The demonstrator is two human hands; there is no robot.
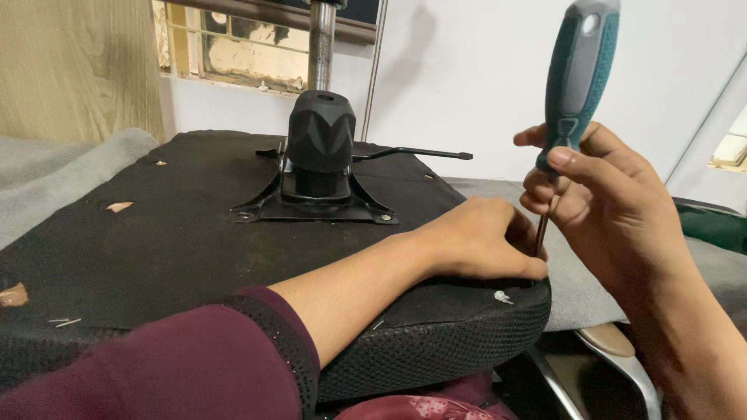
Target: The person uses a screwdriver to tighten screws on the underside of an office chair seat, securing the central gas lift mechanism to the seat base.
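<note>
Screwdriver upright in right hand — left hand's fingers steadying its tip.

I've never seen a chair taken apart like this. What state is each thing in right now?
Chair seat: upside down, underside facing up.
Mounting plate: flat on the seat, screws showing at its corners.
Lever: sticking out sideways.
Screwdriver: upright, tip down at the seat's edge.
Right hand: gripping the screwdriver.
Left hand: resting on the seat's edge.

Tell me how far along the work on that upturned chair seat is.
Done: the black upturned chair seat lies underside up. In hand: the right hand holds the teal-and-grey-handled screwdriver upright at the edge, steadied by the left hand. Left: the black metal mounting plate remains attached.
</note>
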